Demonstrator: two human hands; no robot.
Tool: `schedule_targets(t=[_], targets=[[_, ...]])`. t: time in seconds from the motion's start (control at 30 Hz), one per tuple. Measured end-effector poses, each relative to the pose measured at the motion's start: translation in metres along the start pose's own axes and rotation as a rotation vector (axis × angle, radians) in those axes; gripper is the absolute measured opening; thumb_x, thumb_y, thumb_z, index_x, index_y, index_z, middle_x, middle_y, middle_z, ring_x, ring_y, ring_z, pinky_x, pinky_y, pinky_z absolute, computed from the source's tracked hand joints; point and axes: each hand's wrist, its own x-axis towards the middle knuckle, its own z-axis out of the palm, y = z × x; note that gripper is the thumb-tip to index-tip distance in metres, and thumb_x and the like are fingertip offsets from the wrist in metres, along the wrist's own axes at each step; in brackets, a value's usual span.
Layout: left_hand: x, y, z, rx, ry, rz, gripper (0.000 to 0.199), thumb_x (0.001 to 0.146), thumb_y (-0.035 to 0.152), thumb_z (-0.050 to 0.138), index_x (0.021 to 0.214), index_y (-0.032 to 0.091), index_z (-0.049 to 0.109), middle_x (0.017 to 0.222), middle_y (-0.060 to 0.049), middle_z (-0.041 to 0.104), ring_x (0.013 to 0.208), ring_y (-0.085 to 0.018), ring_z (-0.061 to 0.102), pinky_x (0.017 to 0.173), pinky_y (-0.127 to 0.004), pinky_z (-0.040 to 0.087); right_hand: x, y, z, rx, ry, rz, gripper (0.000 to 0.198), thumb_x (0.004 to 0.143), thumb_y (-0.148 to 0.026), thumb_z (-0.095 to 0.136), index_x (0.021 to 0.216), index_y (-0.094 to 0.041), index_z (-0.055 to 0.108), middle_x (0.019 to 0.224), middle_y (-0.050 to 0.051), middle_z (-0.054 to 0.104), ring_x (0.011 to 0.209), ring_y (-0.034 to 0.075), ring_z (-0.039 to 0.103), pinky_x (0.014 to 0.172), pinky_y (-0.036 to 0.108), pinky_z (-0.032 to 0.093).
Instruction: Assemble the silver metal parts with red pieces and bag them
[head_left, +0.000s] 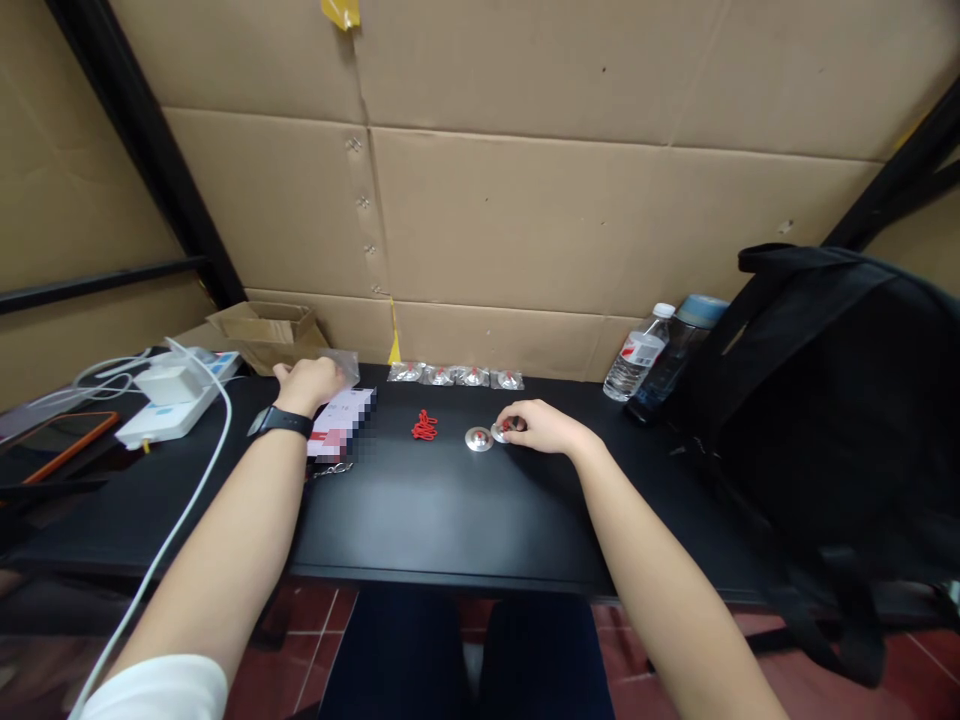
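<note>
My right hand (546, 427) pinches a small metal cymbal (498, 434) with a red middle, low over the black table. Right beside it lies a second shiny cymbal (478, 440), flat, also with red at its centre. A bunched red cord (424, 427) rests to the left of them. At the left, my left hand (309, 384), a dark watch on its wrist, has its fingers closed on a clear plastic bag (346, 366); the fingertips are partly hidden. Below that hand is a white and red printed card (343, 425), partly blurred out.
Several cymbals in clear bags (472, 376) line the table's back edge. An open cardboard box (266, 335) and a white power strip (176, 410) with cables stand left. To the right are a water bottle (639, 355), a blue-lidded bottle (690, 335) and a black backpack (840, 420).
</note>
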Motion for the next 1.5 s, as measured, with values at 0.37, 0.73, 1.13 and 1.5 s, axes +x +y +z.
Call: schedule_targets(t=[0.37, 0.73, 1.13, 1.5], targets=[[-0.030, 0.060, -0.028, -0.171, 0.320, 0.001, 0.036, 0.090, 0.032, 0.044, 0.099, 0.021, 0.078, 0.108, -0.015, 0.076, 0.113, -0.037, 0.060, 0.091, -0.050, 0.036, 0.001, -0.003, 0.000, -0.001, -0.012, 0.031, 0.022, 0.082, -0.024, 0.070, 0.103, -0.021, 0.077, 0.094, 0.004, 0.076, 0.079, 0.016, 0.065, 0.076, 0.025, 0.045], [-0.089, 0.175, 0.022, -0.312, 0.172, 0.726, 0.053, 0.082, 0.011, 0.048, 0.129, 0.028, 0.063, 0.133, -0.007, 0.067, 0.125, -0.030, 0.052, 0.098, -0.048, 0.033, -0.001, -0.005, 0.001, -0.025, 0.002, 0.009, 0.022, 0.083, -0.024, 0.070, 0.104, -0.023, 0.077, 0.097, 0.004, 0.076, 0.082, 0.017, 0.068, 0.078, 0.025, 0.047], [-0.113, 0.187, 0.012, -0.077, 0.133, 1.120, 0.019, 0.096, 0.022, 0.056, 0.099, 0.029, 0.074, 0.099, -0.004, 0.073, 0.109, -0.025, 0.054, 0.086, -0.041, 0.028, -0.002, -0.018, 0.002, -0.251, -0.005, 0.240, 0.015, 0.083, -0.020, 0.066, 0.086, -0.028, 0.078, 0.100, 0.004, 0.075, 0.085, 0.020, 0.070, 0.066, 0.024, 0.043], [-0.104, 0.181, 0.016, -0.001, 0.211, 1.040, 0.026, 0.100, 0.022, 0.054, 0.077, 0.021, 0.067, 0.082, -0.005, 0.069, 0.095, -0.023, 0.054, 0.083, -0.041, 0.028, -0.003, -0.029, -0.005, -0.349, -0.008, 0.379, 0.013, 0.083, -0.018, 0.066, 0.087, -0.026, 0.076, 0.103, 0.006, 0.074, 0.090, 0.024, 0.071, 0.072, 0.028, 0.047]])
